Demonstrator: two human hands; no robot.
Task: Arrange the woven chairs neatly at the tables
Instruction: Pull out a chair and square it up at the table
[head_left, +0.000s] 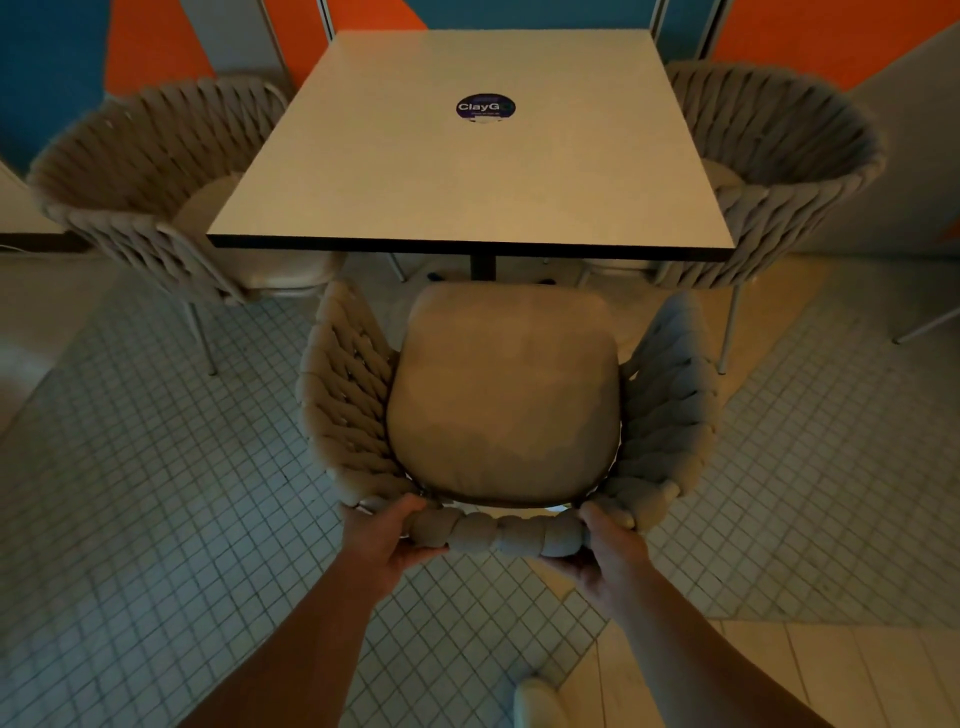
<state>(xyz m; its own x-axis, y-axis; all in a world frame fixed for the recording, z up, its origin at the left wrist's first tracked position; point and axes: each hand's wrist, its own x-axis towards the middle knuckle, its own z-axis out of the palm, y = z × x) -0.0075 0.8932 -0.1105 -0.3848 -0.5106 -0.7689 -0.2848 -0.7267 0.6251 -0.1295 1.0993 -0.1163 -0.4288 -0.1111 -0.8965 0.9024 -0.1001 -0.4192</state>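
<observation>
Clearly both the left hand (387, 540) and right hand (605, 548) clasp the woven chair (504, 395) by its padded, yielding back rim; its thin frame probably slides lightly.

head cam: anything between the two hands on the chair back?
Only the chair's braided top rail. The left hand and right hand grip its two ends; the stretch between them is bare weave, with nothing resting on it, as the head view shows.

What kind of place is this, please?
Probably a cafe or food court seating area: a square pedestal table bearing a round branded sticker, matching woven chairs around it, a tiled floor, and bold orange-and-blue walls.
</observation>
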